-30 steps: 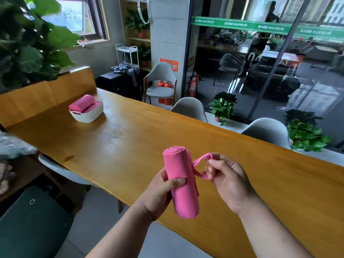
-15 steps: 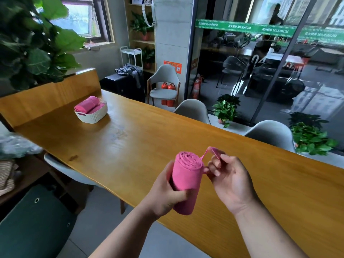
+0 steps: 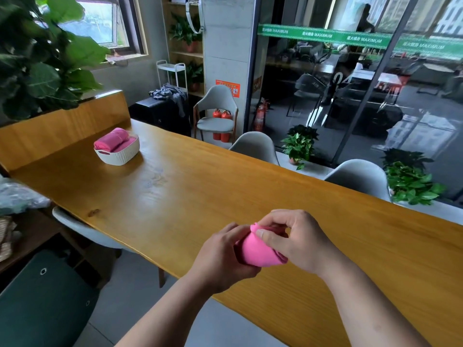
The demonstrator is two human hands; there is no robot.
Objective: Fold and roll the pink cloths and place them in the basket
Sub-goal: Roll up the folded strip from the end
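The rolled pink cloth (image 3: 259, 250), a soft, thin fabric bundle, is held in the air just above the near edge of the long wooden counter (image 3: 200, 191). It looks light and limp, likely to spring loose unless it is held around its middle with the free end kept pinned. The left hand (image 3: 223, 259) cups it from below, its fingers (image 3: 246, 270) curled round the roll. The right hand (image 3: 300, 242) comes over the top, thumb and fingers (image 3: 266, 234) pinching a fold at the upper end. Well apart, at the far left of the counter, the white ribbed plastic basket (image 3: 122, 155) already holds other pink rolls (image 3: 112, 140). A green band (image 3: 323, 35) on the glass wall reads "MAXIMUM" several times, and the orange notice (image 3: 227, 88) on the pillar is too small to read.
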